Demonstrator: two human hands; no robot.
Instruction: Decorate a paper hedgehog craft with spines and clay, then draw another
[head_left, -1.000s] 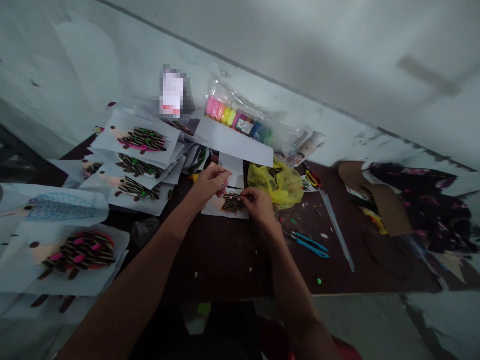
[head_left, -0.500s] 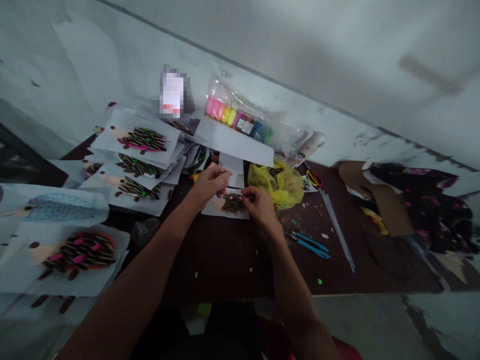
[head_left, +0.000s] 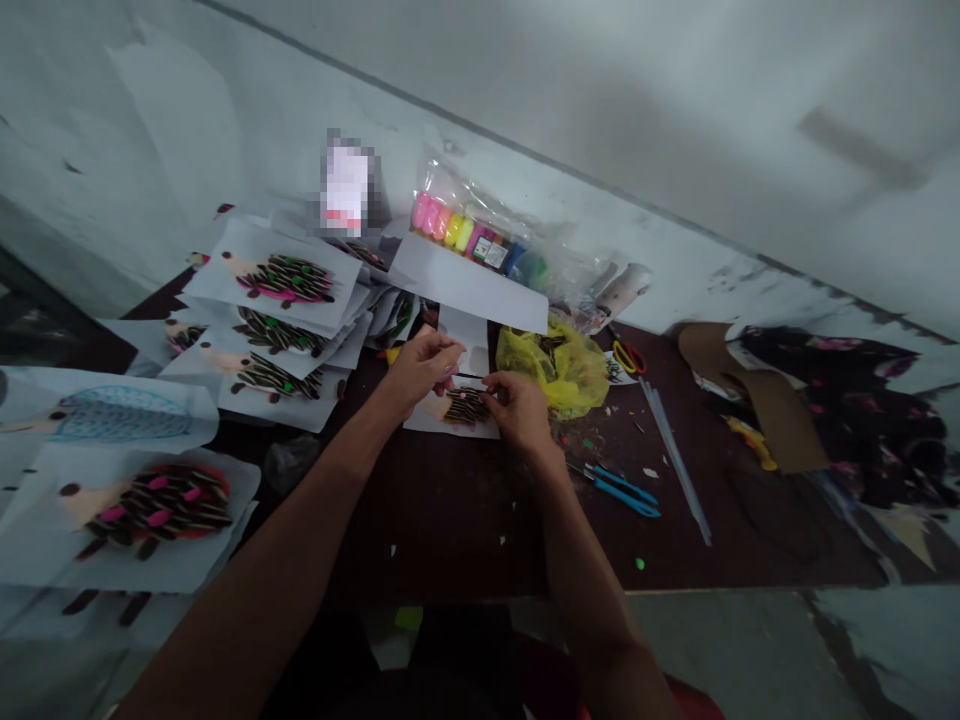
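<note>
A small hedgehog picture point(head_left: 465, 405), its back covered in dark striped seeds, lies on a white sheet point(head_left: 435, 424) on the dark table. My left hand point(head_left: 424, 368) hovers at the sheet's upper left, fingertips pinched together; whatever is between them is too small to make out. At the right end of the hedgehog, my right hand point(head_left: 520, 410) is closed in a pinch by the seeds, its fingertips partly hiding what they touch. Just behind the right hand sits a yellow plastic bag point(head_left: 585, 380) with dark seeds inside.
Stacked hedgehog sheets point(head_left: 289, 320) and another large one point(head_left: 161, 510) cover the left side. Coloured clay packs point(head_left: 465, 235) stand at the wall. To the right lie scissors point(head_left: 628, 357), a blue tool point(head_left: 622, 490), clear strips point(head_left: 679, 465), a yellow tool point(head_left: 750, 440) and cardboard point(head_left: 780, 410).
Almost nothing differs. My right hand's fingers have shifted very slightly at the hedgehog's right end; my left hand keeps its pinch in the same place.
</note>
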